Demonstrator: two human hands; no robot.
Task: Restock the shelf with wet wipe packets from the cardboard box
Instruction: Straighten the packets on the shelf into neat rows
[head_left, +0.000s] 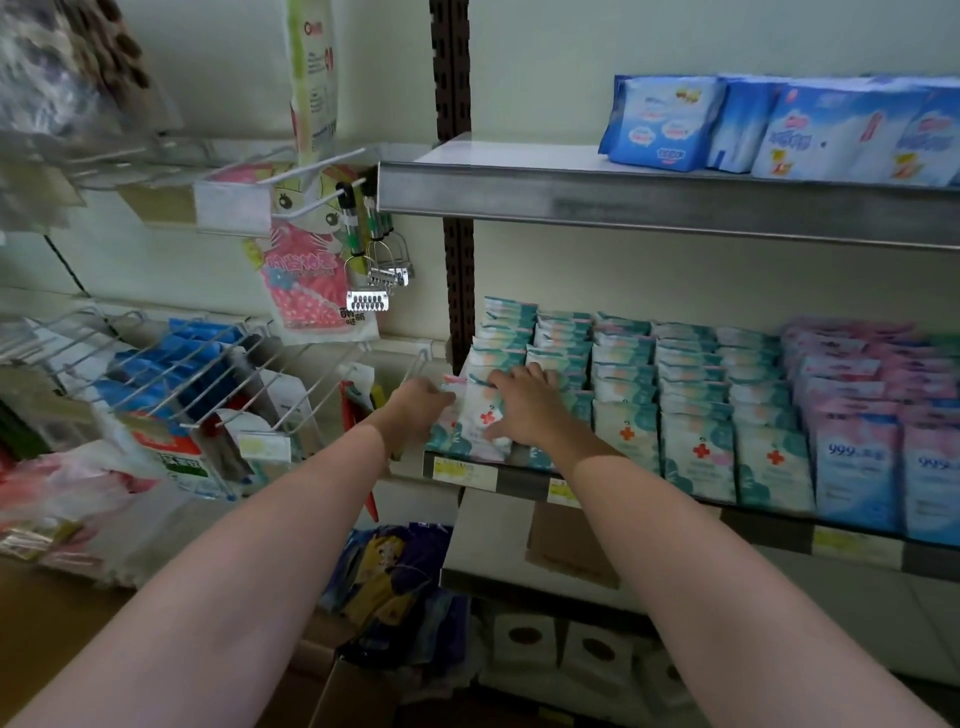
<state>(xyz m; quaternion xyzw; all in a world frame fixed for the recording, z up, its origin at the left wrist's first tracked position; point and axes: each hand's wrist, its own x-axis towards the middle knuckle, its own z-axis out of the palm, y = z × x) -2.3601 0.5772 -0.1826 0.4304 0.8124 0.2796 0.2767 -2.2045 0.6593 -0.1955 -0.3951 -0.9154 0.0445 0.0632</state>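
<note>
1. At the left end of the middle shelf (519, 480), both hands work on the nearest green wet wipe packets (480, 415), which sit in the leftmost rows just beside the dark upright post (460, 291).
2. The left hand (418, 402) has its fingers curled against the left edge of the front packets; whether it pinches one or only presses cannot be told, since the fingertips are hidden behind the hand.
3. The right hand (524, 402) lies flat on top of the rows with fingers spread and mostly straight, pressing down and back, holding nothing.
4. Orientation: the front packet leans back, its printed face with the red cross towards the viewer, its long axis running up and slightly away, short edge resting on the shelf. It looks skewed compared with the neat green rows (696, 415) to the right.
5. Risk, as I judge it: the front packets sit right at the shelf lip, so if the pressing hand lifts first, the leaning stack could slump forward and slide off towards the goods below (395, 577).
6. A second risk: pushing too hard leftwards could shove packets off the open end near the wire hooks (234, 374).
7. A cardboard box corner (348, 696) shows at the bottom; its contents are out of sight.
</note>
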